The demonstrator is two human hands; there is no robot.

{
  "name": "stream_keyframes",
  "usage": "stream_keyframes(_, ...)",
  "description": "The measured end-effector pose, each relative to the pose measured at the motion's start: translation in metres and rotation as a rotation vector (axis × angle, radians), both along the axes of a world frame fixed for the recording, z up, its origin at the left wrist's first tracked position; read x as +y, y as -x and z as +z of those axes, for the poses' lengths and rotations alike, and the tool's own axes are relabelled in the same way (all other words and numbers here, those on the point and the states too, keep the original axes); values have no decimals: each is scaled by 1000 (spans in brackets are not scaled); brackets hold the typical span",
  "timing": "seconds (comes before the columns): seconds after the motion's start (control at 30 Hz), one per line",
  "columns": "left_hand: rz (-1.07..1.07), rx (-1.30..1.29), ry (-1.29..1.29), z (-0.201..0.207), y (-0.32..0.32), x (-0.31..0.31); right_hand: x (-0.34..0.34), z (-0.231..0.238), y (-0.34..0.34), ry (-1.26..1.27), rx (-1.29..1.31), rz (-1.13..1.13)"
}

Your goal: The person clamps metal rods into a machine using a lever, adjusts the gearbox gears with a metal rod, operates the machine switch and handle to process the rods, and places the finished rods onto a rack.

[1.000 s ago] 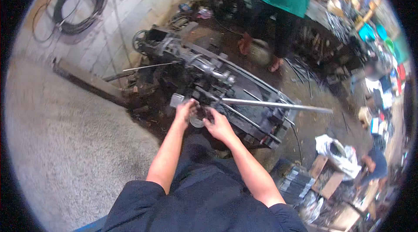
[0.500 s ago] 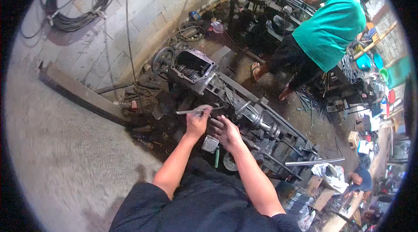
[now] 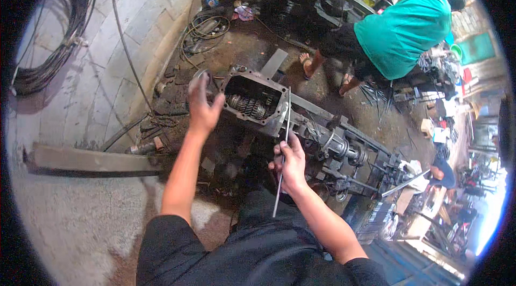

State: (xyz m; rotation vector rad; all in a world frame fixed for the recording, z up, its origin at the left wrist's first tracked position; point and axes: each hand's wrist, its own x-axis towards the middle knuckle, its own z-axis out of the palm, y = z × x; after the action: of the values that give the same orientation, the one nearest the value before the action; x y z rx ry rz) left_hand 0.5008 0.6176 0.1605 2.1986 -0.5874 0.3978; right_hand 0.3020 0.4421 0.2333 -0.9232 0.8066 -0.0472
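Rod (image 3: 288, 119) is slanting past the gear box's (image 3: 272, 126) right edge, the right hand (image 3: 293, 163) pinching its middle. Behind the box, a flat bar (image 3: 275, 62) is lying; farther right, a co-worker (image 3: 403, 33) is bending. Left of the box, the left hand (image 3: 203, 107) is holding its thumb wide. The rod is looking thin, grey.

So it's one view, shot from the left lens of a head-worn fisheye pair, aimed down over the wearer's dark shirt (image 3: 258, 262) at the hands. Upright, not mirrored, super wide, so straight edges bend toward the rim. Left hand (image 3: 203, 106) and right hand (image 3: 292, 163) sit pretty near the lens, around mid-frame; the block wall (image 3: 153, 9) and green-shirted co-worker (image 3: 403, 33) are farther off.
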Motion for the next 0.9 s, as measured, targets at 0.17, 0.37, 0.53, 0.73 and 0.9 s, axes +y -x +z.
stream_keyframes(0.17, -50, 21, -494, -55, -116, 33, 23, -8, -19, 63, 67, 46)
stream_keyframes(0.37, -169, 184, -493, -74, -133, 19, 19, -40, -47, 118, 205, -49)
stream_keyframes(0.53, -156, 174, -521, -68, -130, 24, 18, -76, -73, 703, 216, 292)
stream_keyframes(0.73, -212, 63, -521, -66, -101, 48, 29, -47, -69, 857, 274, 499)
stream_keyframes(0.9, -250, -132, -367, -68, -93, 50, 9, -65, -80, 922, 162, 470)
